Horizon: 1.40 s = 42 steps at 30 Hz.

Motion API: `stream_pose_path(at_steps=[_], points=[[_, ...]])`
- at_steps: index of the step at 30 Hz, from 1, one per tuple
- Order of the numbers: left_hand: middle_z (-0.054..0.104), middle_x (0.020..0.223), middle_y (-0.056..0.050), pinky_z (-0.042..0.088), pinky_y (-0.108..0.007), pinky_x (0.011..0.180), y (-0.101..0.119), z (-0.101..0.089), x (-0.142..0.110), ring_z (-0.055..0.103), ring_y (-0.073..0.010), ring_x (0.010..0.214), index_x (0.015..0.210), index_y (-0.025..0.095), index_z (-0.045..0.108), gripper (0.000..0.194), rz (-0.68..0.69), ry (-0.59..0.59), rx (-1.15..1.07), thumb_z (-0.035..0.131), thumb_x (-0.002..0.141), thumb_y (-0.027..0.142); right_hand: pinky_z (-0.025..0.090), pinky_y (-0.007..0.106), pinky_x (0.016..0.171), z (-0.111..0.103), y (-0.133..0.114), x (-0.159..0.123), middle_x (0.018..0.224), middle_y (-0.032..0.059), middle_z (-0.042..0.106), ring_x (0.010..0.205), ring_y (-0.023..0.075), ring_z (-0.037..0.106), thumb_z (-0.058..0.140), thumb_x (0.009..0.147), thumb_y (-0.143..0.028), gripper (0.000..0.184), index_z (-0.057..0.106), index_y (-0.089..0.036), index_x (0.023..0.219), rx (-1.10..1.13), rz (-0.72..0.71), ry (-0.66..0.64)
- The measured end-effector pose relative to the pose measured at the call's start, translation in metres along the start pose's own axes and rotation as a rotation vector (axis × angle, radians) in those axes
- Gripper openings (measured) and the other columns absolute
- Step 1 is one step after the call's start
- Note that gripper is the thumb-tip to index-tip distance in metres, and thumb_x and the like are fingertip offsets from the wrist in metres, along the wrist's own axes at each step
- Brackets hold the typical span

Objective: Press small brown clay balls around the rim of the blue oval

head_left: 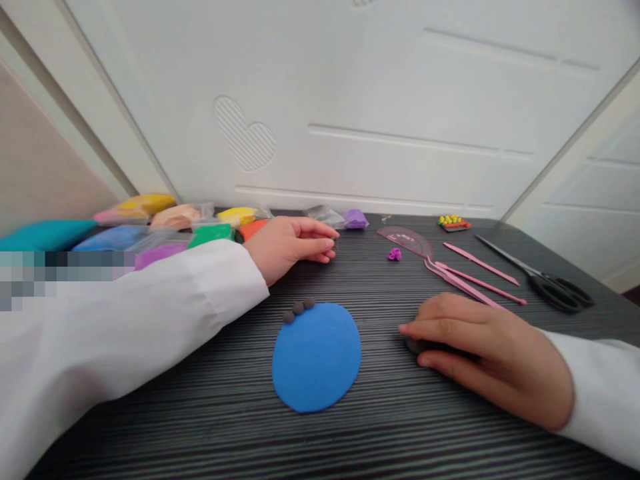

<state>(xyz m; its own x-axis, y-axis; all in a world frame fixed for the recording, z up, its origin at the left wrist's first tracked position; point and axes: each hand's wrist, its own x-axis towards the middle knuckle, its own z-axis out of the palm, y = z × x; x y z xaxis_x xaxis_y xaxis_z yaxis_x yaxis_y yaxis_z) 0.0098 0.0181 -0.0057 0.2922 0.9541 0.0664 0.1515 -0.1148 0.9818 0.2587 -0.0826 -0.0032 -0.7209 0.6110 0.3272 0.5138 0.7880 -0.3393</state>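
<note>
A flat blue clay disc (317,360) lies on the dark table, with several small grey clay balls (299,308) along its upper left rim. Above and beyond the disc is my left hand (293,247), its fingertips pinched together; a tiny dark bit shows at the tips, too small to make out. To the right of the disc, my right hand (490,357) rests low over the tabletop, fingers closed around a dark grey clay lump (415,345), mostly hidden under them.
Bagged coloured clay, including a green pack (212,234), lines the back left. A crumpled purple piece (395,254), pink protractor (406,241), pink tweezers (463,283), pink modelling tools (481,263), black-handled scissors (560,290) and a small yellow-and-red clay piece (453,223) lie behind and right.
</note>
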Motion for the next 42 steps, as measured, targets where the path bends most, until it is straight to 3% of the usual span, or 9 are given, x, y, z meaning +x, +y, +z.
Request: stream_pose_path(at_steps=[5,9,13,23,26,32,35,38,42], points=[[0.064,0.069,-0.004,0.048,-0.019,0.061,0.0001,0.0004,0.0001,0.061,-0.0112,0.066,0.086,0.013,0.061,0.023,0.006,0.008,0.009,0.063,0.064,0.023,0.043,0.023,0.071,-0.0013,0.0030,0.0037,0.082,0.0032,0.058,0.079,0.0115,0.051,0.047,0.081,-0.018,0.016,0.058,-0.021,0.092,0.034,0.034,-0.041],[0.064,0.069,-0.003,0.048,-0.019,0.061,0.0010,0.0002,0.0000,0.061,-0.0106,0.066,0.086,0.013,0.060,0.024,-0.001,-0.002,0.008,0.063,0.065,0.023,0.040,0.022,0.062,-0.0040,0.0004,0.0020,0.072,0.0012,0.054,0.069,0.0100,0.049,0.048,0.080,-0.021,0.006,0.053,-0.018,0.078,0.050,0.089,0.027],[0.064,0.069,-0.003,0.048,-0.019,0.062,0.0015,-0.0001,0.0001,0.061,-0.0105,0.066,0.087,0.013,0.060,0.025,-0.009,-0.008,0.017,0.063,0.065,0.023,0.037,0.021,0.053,-0.0048,-0.0002,0.0005,0.065,-0.0015,0.050,0.059,0.0081,0.045,0.054,0.076,-0.028,0.015,0.046,-0.018,0.068,0.060,0.153,0.062],[0.064,0.068,-0.003,0.049,-0.018,0.061,0.0001,-0.0004,0.0004,0.061,-0.0104,0.066,0.088,0.013,0.060,0.024,0.008,-0.006,0.026,0.062,0.066,0.023,0.041,0.021,0.072,-0.0012,0.0023,0.0041,0.084,0.0015,0.057,0.080,0.0093,0.051,0.056,0.072,-0.015,0.005,0.052,-0.018,0.072,0.124,0.108,0.079],[0.064,0.069,-0.003,0.049,-0.018,0.061,-0.0002,-0.0006,0.0008,0.061,-0.0104,0.066,0.088,0.012,0.060,0.024,0.009,-0.007,0.033,0.062,0.066,0.023,0.042,0.020,0.068,-0.0010,0.0028,0.0031,0.079,-0.0002,0.058,0.075,0.0085,0.053,0.056,0.073,-0.015,0.005,0.052,-0.019,0.073,0.147,0.148,0.059],[0.064,0.069,-0.003,0.049,-0.018,0.061,-0.0002,-0.0003,0.0006,0.061,-0.0100,0.066,0.087,0.013,0.060,0.024,0.004,-0.005,0.029,0.062,0.066,0.024,0.042,0.019,0.071,0.0003,0.0063,0.0034,0.085,0.0004,0.060,0.078,0.0082,0.053,0.049,0.078,-0.014,0.023,0.055,-0.020,0.100,0.113,0.094,0.038],[0.064,0.069,-0.003,0.049,-0.018,0.061,0.0004,0.0001,0.0003,0.061,-0.0102,0.066,0.086,0.013,0.060,0.023,0.000,0.001,0.021,0.063,0.065,0.023,0.041,0.020,0.073,-0.0015,0.0063,0.0048,0.086,0.0008,0.060,0.081,0.0087,0.053,0.048,0.080,-0.016,0.018,0.057,-0.020,0.095,0.106,0.098,0.036],[0.064,0.067,-0.003,0.049,-0.018,0.061,0.0011,0.0003,0.0001,0.061,-0.0100,0.065,0.086,0.013,0.060,0.023,-0.004,-0.002,0.014,0.062,0.065,0.022,0.042,0.020,0.063,-0.0051,0.0038,0.0046,0.075,-0.0006,0.059,0.070,0.0086,0.052,0.049,0.080,-0.022,0.007,0.055,-0.020,0.081,0.121,0.169,0.012],[0.064,0.067,-0.003,0.049,-0.019,0.061,0.0018,0.0003,-0.0003,0.061,-0.0106,0.065,0.085,0.014,0.061,0.022,-0.005,0.002,0.014,0.063,0.064,0.022,0.039,0.021,0.052,-0.0068,0.0012,0.0020,0.063,-0.0019,0.055,0.057,0.0086,0.049,0.052,0.078,-0.032,0.016,0.049,-0.019,0.069,0.107,0.245,0.000]])
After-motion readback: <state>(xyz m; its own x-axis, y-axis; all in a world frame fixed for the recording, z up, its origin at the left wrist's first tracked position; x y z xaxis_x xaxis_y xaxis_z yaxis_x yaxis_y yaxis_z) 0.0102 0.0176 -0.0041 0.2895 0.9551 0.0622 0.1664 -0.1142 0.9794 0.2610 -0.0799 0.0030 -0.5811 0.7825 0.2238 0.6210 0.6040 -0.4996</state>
